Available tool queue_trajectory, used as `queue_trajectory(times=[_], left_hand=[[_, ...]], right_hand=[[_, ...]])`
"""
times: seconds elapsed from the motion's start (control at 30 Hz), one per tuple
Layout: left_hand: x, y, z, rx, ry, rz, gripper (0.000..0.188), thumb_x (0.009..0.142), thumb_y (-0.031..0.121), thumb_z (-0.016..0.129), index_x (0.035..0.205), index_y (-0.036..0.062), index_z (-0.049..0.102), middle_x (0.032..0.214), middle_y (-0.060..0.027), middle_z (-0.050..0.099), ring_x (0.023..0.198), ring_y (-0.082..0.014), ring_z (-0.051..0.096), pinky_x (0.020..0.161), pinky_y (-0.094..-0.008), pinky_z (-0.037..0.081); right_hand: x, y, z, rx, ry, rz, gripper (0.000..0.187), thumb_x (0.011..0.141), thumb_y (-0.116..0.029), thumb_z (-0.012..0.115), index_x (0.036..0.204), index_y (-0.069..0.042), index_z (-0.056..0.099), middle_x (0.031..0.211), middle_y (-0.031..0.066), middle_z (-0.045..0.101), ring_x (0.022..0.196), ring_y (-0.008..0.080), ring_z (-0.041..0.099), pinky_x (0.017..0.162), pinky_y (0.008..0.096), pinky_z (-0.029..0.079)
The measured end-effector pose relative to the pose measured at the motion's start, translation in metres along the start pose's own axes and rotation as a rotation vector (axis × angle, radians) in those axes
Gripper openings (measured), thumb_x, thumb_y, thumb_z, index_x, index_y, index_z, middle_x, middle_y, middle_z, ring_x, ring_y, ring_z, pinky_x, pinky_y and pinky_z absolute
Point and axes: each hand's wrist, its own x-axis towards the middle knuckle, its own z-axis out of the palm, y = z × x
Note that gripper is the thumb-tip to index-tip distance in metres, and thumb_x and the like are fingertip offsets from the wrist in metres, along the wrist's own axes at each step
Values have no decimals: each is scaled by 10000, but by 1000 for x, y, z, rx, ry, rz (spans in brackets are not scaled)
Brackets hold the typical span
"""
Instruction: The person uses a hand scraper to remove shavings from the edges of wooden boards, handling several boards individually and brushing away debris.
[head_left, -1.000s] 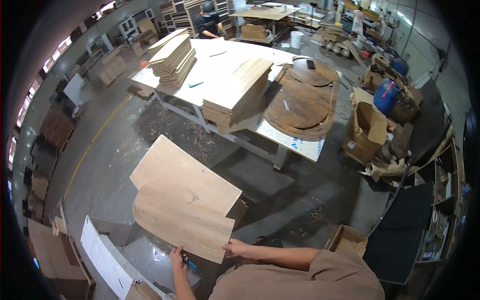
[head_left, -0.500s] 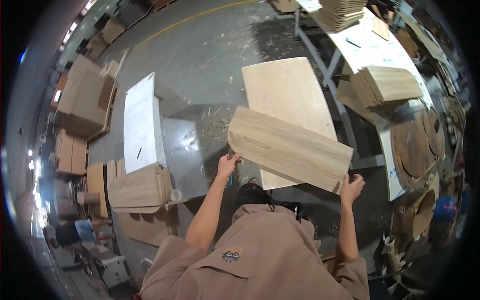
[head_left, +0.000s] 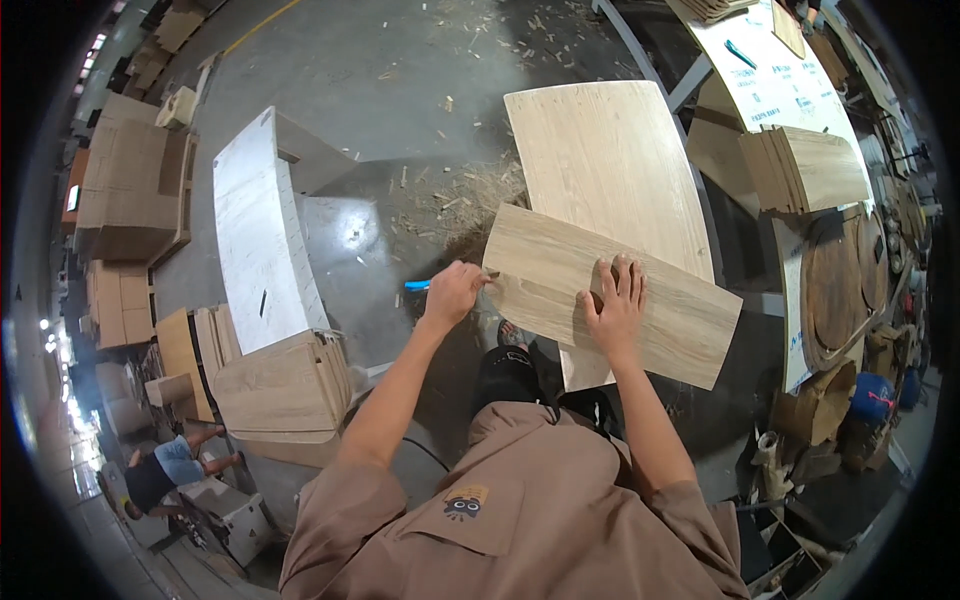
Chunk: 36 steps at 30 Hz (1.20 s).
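A wood-grain board [head_left: 560,262] with rounded left corners lies slantwise across a larger pale board [head_left: 610,150] in front of me. My left hand [head_left: 456,292] is closed around a blue-handled utility knife [head_left: 417,286]. The handle's end sticks out to the left of the fist, and the knife's tip is at the slanted board's left edge. Flat on top of that board rests my right hand [head_left: 615,308], fingers spread and holding nothing.
Left stands a white-topped table [head_left: 245,215] beside stacked wood-grain boards [head_left: 275,390]. At right, a white table [head_left: 775,85] bears more boards [head_left: 810,170] and a teal tool [head_left: 740,55]. Shavings [head_left: 460,200] litter the floor. A person [head_left: 165,475] is at lower left.
My right hand has moved from the slanted board's right end onto its top. My left hand has come to the left edge with the knife. The view has shifted slightly.
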Motion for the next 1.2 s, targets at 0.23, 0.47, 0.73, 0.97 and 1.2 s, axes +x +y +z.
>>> queue_trajectory(times=[0.23,0.47,0.73,0.97,1.2], left_hand=[[133,-42,18,-52,93,75,162,1009,268,734,973,111,730,892,-175,702,860,-423,706,713,-556,555],[191,-7,35,-318,18,-318,443,1002,313,802,1284,-24,749,1159,-210,803,1082,-293,763,921,-445,577],[26,-70,33,-535,6,-383,736,985,59,744,1654,-28,452,1583,-268,579,1302,-329,646,1163,-427,488],[-12,63,5,-637,-8,-855,646,1057,-5,641,1676,35,460,1363,-225,706,1160,-268,707,973,-392,589],[-122,94,11,-894,319,-986,639,1104,103,606,1718,134,428,1214,-120,764,761,-167,680,600,-308,526]], right_hand=[[6,-3,-8,-18,-52,-96,756,960,-494,767,1626,-205,555,1749,134,415,1634,415,324,1349,598,207],[-61,38,-39,58,-255,-149,820,901,-579,796,1590,-186,589,1693,172,479,1587,421,406,1322,584,299],[-125,123,-94,20,-211,-15,906,935,-602,773,1712,-288,430,1790,152,324,1659,407,264,1357,564,203],[-109,181,-108,91,-248,-439,727,929,-445,788,1559,-161,563,1650,121,517,1550,365,465,1300,528,347],[-76,226,-131,196,42,-913,418,982,-381,727,1321,-138,701,1399,34,683,1338,262,640,1078,401,549]])
